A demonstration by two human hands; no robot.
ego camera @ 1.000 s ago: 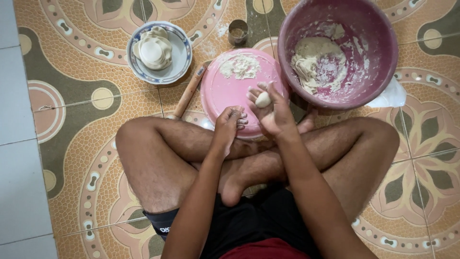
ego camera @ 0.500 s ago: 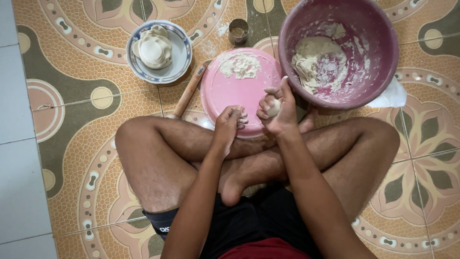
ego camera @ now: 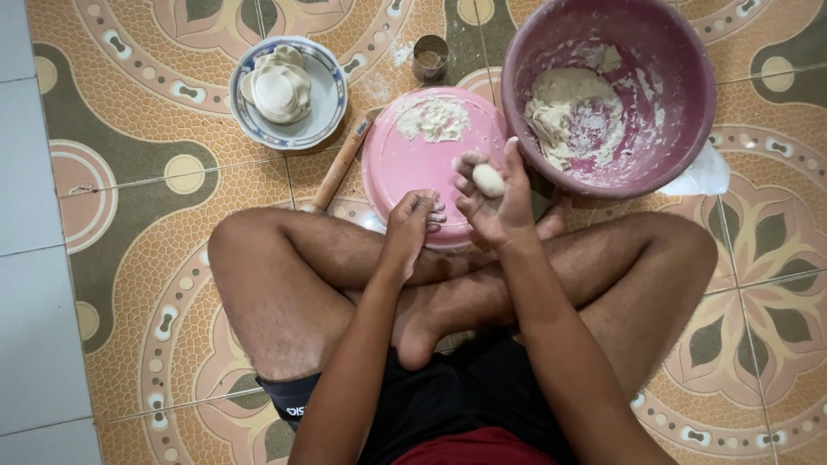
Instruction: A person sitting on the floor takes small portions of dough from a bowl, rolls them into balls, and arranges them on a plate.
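Rolling pin (ego camera: pixel 340 166) partly under pink board (ego camera: pixel 405 164)

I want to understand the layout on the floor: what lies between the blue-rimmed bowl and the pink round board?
In the head view, a wooden rolling pin lies slanted on the tiles between the bowl and the pink board.

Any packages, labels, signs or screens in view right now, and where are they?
Plastic bag: on the floor tiles, tucked under the right rim of the purple basin; crumpled, whitish and translucent, no label visible.
Small printed mark: on the hem of the black shorts, lower left of the frame; tiny and white.
No signs or screens in view.
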